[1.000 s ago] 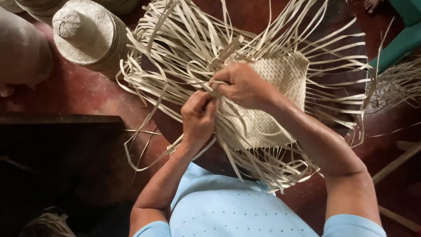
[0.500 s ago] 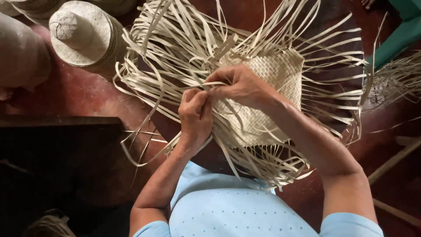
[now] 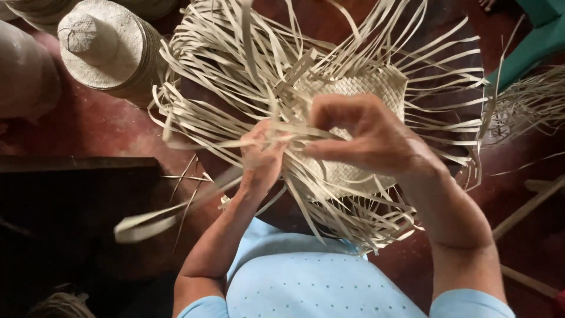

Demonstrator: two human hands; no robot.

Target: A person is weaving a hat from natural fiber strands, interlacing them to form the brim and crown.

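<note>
A dark red floor (image 3: pixel 100 126) fills the view, and over it, in front of the person's light blue top (image 3: pixel 318 282), spreads a half-woven straw mat (image 3: pixel 359 88) whose tight checked centre gives way on every side to long loose pale strips. Up at the far left stands a stack of finished woven hats (image 3: pixel 103 50), well apart from the work. The right hand (image 3: pixel 368 138) is raised above the woven centre, its fingers curled shut and pinching a few strips that run leftward from it. The left hand (image 3: pixel 262 153) lies just beside it at the weave's left edge, fingers closed around a bunch of strips. One long loose strip (image 3: pixel 170 215) trails down and left from the left hand, blurred, ending above the dark surface at the lower left.
</note>
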